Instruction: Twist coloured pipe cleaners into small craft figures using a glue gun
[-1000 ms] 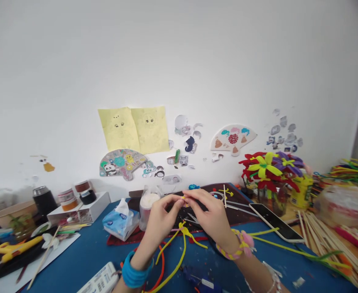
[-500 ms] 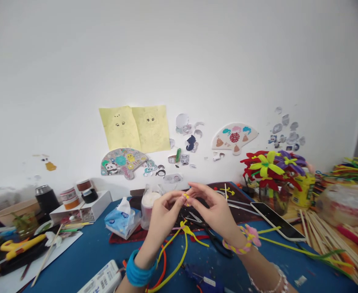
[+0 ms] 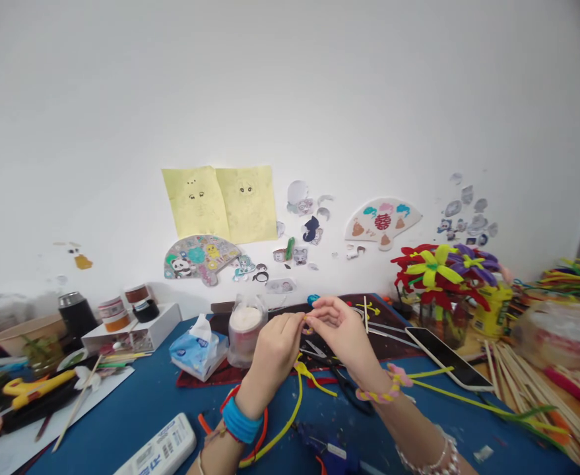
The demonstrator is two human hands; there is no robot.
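Observation:
Above the middle of the desk, my left hand (image 3: 278, 343) and my right hand (image 3: 340, 333) meet at the fingertips. Both pinch a small yellow piece (image 3: 306, 324), perhaps bent pipe cleaner; the fingers cover most of it. The back of my left hand faces me, while the other fingers of my right hand are curved and raised. Under them lies a yellow pipe-cleaner shape (image 3: 308, 373) with long trailing ends. Scissors (image 3: 338, 363) with black handles are partly hidden behind my right hand. A dark blue glue gun (image 3: 332, 452) rests nearer to me.
A tissue pack (image 3: 198, 353) and a plastic-wrapped jar (image 3: 245, 330) stand left of my hands. On the right are a phone (image 3: 448, 359), pipe-cleaner flowers (image 3: 435, 267) and wooden sticks (image 3: 522, 389). A white box (image 3: 158, 448) lies at the front left.
My left hand has turned so that its back shows and its fingers hide more of the yellow piece. My right hand has shifted slightly left, still pinching.

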